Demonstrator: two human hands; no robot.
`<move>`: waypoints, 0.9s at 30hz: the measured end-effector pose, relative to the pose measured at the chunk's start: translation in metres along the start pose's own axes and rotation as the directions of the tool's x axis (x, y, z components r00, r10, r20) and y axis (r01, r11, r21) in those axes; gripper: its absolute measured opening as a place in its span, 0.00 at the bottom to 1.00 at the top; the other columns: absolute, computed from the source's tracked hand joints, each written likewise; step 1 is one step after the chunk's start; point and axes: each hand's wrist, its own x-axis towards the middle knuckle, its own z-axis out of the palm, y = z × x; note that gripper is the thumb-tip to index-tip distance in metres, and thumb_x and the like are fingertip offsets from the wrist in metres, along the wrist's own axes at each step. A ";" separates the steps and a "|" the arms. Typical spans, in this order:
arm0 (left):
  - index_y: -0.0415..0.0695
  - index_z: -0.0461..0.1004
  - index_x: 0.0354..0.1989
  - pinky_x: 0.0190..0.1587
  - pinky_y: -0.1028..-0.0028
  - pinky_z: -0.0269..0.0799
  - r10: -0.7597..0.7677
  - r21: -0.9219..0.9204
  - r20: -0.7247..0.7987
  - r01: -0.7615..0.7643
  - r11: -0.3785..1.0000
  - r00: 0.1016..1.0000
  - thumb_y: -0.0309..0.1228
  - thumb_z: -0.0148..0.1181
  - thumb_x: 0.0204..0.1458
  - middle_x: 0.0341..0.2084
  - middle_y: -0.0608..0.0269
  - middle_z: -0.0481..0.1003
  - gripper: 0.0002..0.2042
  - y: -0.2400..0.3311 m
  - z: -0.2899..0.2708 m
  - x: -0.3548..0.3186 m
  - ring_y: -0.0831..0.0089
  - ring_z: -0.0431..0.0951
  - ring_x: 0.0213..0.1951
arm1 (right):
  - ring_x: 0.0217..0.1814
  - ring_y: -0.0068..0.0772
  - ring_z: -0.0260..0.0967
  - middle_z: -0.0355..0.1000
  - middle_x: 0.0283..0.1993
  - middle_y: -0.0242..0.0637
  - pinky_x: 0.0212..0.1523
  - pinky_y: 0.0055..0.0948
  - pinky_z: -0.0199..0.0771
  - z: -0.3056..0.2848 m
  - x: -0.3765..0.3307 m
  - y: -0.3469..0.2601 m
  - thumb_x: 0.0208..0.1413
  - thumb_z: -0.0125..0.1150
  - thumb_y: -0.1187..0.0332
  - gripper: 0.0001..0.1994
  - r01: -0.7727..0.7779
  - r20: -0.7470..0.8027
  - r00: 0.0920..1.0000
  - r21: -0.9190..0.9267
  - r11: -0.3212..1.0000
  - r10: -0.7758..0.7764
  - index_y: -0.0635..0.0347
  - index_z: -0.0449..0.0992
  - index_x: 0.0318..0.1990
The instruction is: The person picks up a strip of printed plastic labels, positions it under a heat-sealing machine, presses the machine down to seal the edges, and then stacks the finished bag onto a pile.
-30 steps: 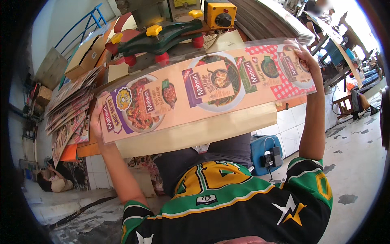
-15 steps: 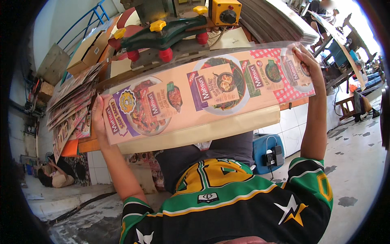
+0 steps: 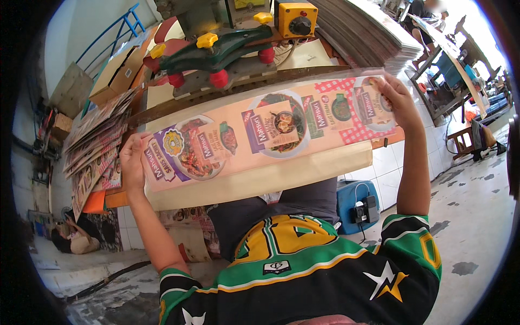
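Observation:
A long peach-coloured printed sheet (image 3: 236, 163), with food pictures and a red checked band near its right end, stretches between both my hands under a shiny clear film. My left hand (image 3: 133, 162) is closed on its left edge, the thumb at the upper corner. At the upper right corner, my right hand (image 3: 397, 99) pinches the sheet and its film. A plain cream sheet or board (image 3: 281, 180) lies beneath, along the near edge of the bench. Just beyond the printed sheet stands a machine with a dark green clamp bar (image 3: 221, 54), yellow knobs and red feet.
A yellow control box (image 3: 296, 20) with a black dial sits on the machine. Fanned printed sheets (image 3: 97, 138) pile up at the left, beside an open cardboard box (image 3: 112, 77). A tall stack of boards (image 3: 364, 33) stands at the back right. A blue container (image 3: 355, 197) is below the bench.
The printed sheet has come down closer to the bench. My right hand has moved left and nearer to me with its corner; my left hand has barely shifted. Both keep their hold.

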 end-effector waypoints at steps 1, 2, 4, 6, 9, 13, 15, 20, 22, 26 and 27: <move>0.37 0.76 0.40 0.42 0.82 0.72 -0.002 -0.017 -0.006 0.002 1.000 1.000 0.41 0.57 0.66 0.35 0.64 0.79 0.16 0.000 -0.003 0.002 0.83 0.77 0.36 | 0.36 0.12 0.73 0.77 0.37 0.28 0.36 0.15 0.73 -0.006 0.003 0.008 0.69 0.56 0.57 0.15 -0.014 0.037 0.999 -0.077 0.997 0.017 0.61 0.77 0.50; 0.37 0.76 0.40 0.43 0.82 0.71 -0.004 -0.034 -0.011 0.004 0.999 1.000 0.40 0.58 0.66 0.35 0.65 0.79 0.15 -0.001 -0.006 0.005 0.83 0.76 0.37 | 0.35 0.11 0.72 0.77 0.36 0.27 0.35 0.14 0.71 -0.018 0.007 0.017 0.69 0.57 0.57 0.15 -0.026 0.072 0.997 -0.155 0.988 0.037 0.61 0.77 0.48; 0.38 0.76 0.39 0.44 0.81 0.70 0.049 -0.082 0.011 -0.048 0.995 0.999 0.39 0.59 0.65 0.35 0.66 0.78 0.14 -0.013 -0.020 0.004 0.83 0.75 0.37 | 0.34 0.12 0.68 0.77 0.32 0.25 0.34 0.16 0.66 -0.023 0.009 0.032 0.68 0.59 0.57 0.15 0.001 0.088 0.996 -0.202 0.979 0.017 0.61 0.79 0.42; 0.39 0.75 0.38 0.46 0.80 0.69 0.092 -0.204 0.061 -0.078 0.976 0.994 0.36 0.62 0.64 0.35 0.66 0.78 0.11 -0.019 -0.030 0.005 0.81 0.75 0.39 | 0.35 0.14 0.69 0.77 0.33 0.25 0.38 0.19 0.67 -0.017 0.008 0.045 0.67 0.60 0.57 0.14 0.076 0.072 0.995 -0.192 0.978 -0.063 0.61 0.79 0.42; 0.39 0.76 0.38 0.47 0.79 0.70 0.094 -0.100 -0.026 -0.096 0.990 0.995 0.34 0.64 0.62 0.35 0.65 0.78 0.10 -0.021 -0.023 -0.002 0.79 0.75 0.39 | 0.39 0.17 0.70 0.77 0.36 0.27 0.45 0.23 0.68 -0.006 0.007 0.054 0.65 0.63 0.60 0.12 0.132 -0.003 0.991 -0.151 0.980 -0.134 0.61 0.80 0.42; 0.39 0.77 0.40 0.50 0.76 0.72 0.093 -0.205 -0.087 -0.109 0.973 0.992 0.32 0.67 0.60 0.36 0.65 0.79 0.10 -0.039 -0.033 -0.007 0.78 0.77 0.40 | 0.40 0.18 0.71 0.78 0.37 0.29 0.46 0.23 0.69 -0.004 0.004 0.069 0.64 0.64 0.62 0.11 0.170 -0.040 0.984 -0.090 0.981 -0.174 0.62 0.80 0.43; 0.39 0.77 0.40 0.51 0.76 0.72 0.082 -0.226 -0.099 -0.103 0.969 0.992 0.32 0.67 0.59 0.37 0.64 0.79 0.10 -0.041 -0.032 -0.010 0.77 0.77 0.41 | 0.40 0.18 0.71 0.78 0.37 0.29 0.46 0.23 0.70 -0.004 0.002 0.078 0.64 0.64 0.63 0.11 0.157 -0.050 0.986 -0.073 0.985 -0.161 0.62 0.80 0.43; 0.40 0.78 0.40 0.46 0.76 0.72 0.043 0.072 -0.056 -0.039 0.997 0.997 0.32 0.66 0.60 0.36 0.67 0.80 0.08 -0.056 -0.042 -0.017 0.79 0.76 0.39 | 0.41 0.18 0.72 0.77 0.38 0.29 0.46 0.23 0.72 -0.007 -0.001 0.101 0.65 0.63 0.63 0.12 0.120 -0.055 0.991 -0.053 0.991 -0.123 0.64 0.79 0.45; 0.40 0.78 0.41 0.43 0.77 0.72 0.014 0.234 -0.035 -0.005 0.972 0.999 0.33 0.65 0.61 0.35 0.68 0.79 0.09 -0.055 -0.038 -0.021 0.80 0.76 0.38 | 0.41 0.18 0.72 0.77 0.38 0.27 0.45 0.22 0.72 -0.008 -0.006 0.107 0.66 0.62 0.63 0.13 0.030 -0.031 0.999 -0.097 0.995 -0.034 0.65 0.79 0.46; 0.38 0.78 0.44 0.38 0.82 0.71 0.011 0.221 0.016 -0.014 0.975 1.000 0.33 0.67 0.60 0.33 0.69 0.80 0.11 -0.079 -0.045 -0.027 0.84 0.75 0.34 | 0.38 0.15 0.70 0.76 0.38 0.26 0.42 0.19 0.72 -0.008 -0.012 0.130 0.67 0.61 0.61 0.15 -0.029 0.006 1.000 -0.173 0.985 0.031 0.67 0.79 0.49; 0.38 0.78 0.44 0.37 0.82 0.70 0.006 0.192 0.008 -0.008 0.981 1.000 0.32 0.67 0.60 0.33 0.69 0.80 0.10 -0.083 -0.049 -0.028 0.85 0.75 0.35 | 0.37 0.15 0.70 0.76 0.37 0.25 0.41 0.18 0.71 -0.002 -0.013 0.127 0.66 0.62 0.61 0.15 -0.024 -0.005 1.000 -0.147 0.989 0.024 0.67 0.79 0.48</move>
